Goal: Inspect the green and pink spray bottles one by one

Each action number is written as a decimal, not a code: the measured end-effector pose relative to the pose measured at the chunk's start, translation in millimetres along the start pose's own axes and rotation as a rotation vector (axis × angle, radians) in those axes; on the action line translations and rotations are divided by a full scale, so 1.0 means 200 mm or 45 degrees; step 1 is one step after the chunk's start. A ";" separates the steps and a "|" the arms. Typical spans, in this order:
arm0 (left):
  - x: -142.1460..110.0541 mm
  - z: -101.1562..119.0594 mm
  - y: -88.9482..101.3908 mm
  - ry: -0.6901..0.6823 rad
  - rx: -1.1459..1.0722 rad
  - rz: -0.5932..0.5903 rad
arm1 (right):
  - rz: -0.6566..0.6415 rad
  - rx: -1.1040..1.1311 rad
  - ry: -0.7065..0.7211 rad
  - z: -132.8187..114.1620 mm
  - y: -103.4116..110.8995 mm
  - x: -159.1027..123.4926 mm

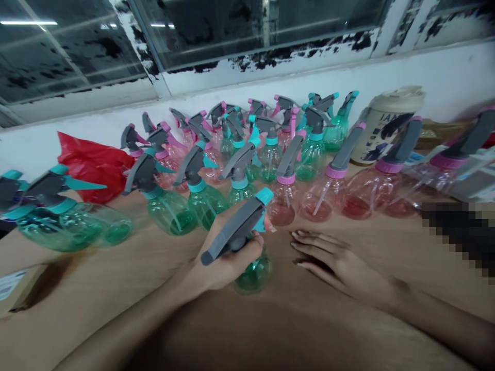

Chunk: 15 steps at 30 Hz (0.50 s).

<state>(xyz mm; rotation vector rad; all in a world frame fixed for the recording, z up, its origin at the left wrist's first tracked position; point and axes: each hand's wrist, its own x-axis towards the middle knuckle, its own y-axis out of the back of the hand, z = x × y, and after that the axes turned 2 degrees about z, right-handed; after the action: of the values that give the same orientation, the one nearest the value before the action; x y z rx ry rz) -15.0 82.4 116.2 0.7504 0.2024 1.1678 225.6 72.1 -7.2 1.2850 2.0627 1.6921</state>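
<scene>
My left hand (232,252) is wrapped round the neck of a green spray bottle (253,273) with a grey and turquoise trigger head, its nozzle pointing away and to the right. The bottle's clear green body shows below my fingers, close above or on the table; I cannot tell which. To its right my right hand (332,257) lies on the tabletop, fingers stretched out and holding nothing. Just beyond both hands stand another green spray bottle (204,203) and a pink spray bottle (285,201), each with some liquid in the bottom.
Several more green and pink bottles fill the back of the wooden table (162,263). A red plastic bag (95,167) lies at the left behind them, a cardboard box (23,288) at the left edge. A large beige tumbler (386,123) stands by the wall.
</scene>
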 end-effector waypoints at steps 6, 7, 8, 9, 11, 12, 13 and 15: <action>0.00 0.03 -0.02 0.143 -0.103 0.024 | 0.030 -0.017 0.013 -0.02 0.01 0.01; 0.00 0.03 -0.02 0.177 -0.120 0.017 | 0.031 -0.028 0.004 -0.02 0.01 0.01; 0.00 0.04 -0.02 0.201 -0.134 0.016 | 0.032 -0.039 -0.006 -0.02 0.01 0.00; 0.00 0.04 -0.03 0.216 -0.144 0.022 | 0.033 -0.049 -0.012 -0.03 0.01 0.00; 0.00 0.04 -0.03 0.211 -0.174 0.052 | 0.031 -0.070 -0.012 -0.02 0.00 0.00; 0.00 0.04 -0.04 0.204 -0.190 0.060 | 0.023 -0.078 -0.009 -0.02 0.00 0.00; 0.00 0.04 -0.04 0.200 -0.201 0.060 | 0.013 -0.084 -0.005 -0.02 0.00 0.00; 0.00 0.04 -0.04 0.190 -0.213 0.057 | 0.003 -0.079 -0.006 -0.01 0.00 0.00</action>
<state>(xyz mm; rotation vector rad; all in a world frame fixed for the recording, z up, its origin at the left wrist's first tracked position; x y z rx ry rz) -4.7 78.0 116.9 0.5237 0.2099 1.2674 224.3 69.8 -7.3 1.2722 1.9907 1.7381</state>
